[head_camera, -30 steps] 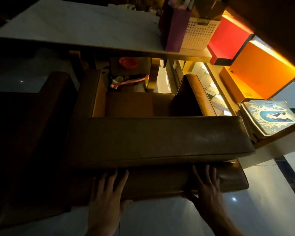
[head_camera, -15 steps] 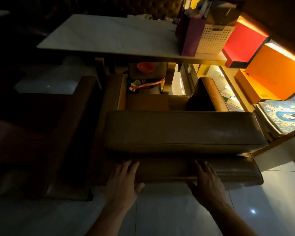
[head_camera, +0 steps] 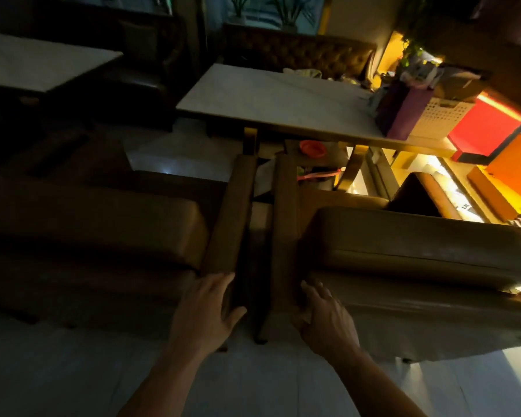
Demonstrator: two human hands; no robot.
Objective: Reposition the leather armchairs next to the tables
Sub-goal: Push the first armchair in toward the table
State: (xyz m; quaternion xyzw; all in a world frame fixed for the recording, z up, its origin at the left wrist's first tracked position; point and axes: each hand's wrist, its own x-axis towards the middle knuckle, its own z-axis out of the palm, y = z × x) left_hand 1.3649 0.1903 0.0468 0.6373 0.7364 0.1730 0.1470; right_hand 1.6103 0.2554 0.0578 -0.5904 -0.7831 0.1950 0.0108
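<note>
The two leather armchairs sit side by side, backs to the person, both facing the white table (head_camera: 271, 103). The right armchair (head_camera: 403, 251) has its seat just in front of the table, close to the gold table legs. The left armchair (head_camera: 103, 224) is next to it, toward the table's left corner. There is a thin dark gap between the two chairs.

The left hand (head_camera: 205, 311) is open, fingers spread, flat against the back corner of the left armchair, right by the gap. The right hand (head_camera: 325, 314) is open too, fingers spread, and lies on the back corner of the right armchair, on the other side of the gap. Neither hand is wrapped around anything.

It looks like both chairs are already close to the table, so most of this job seems done. What may be left is a small push to line them up. Farther left of the table is another white table (head_camera: 36, 61); its chairs are too dark to judge.
</note>
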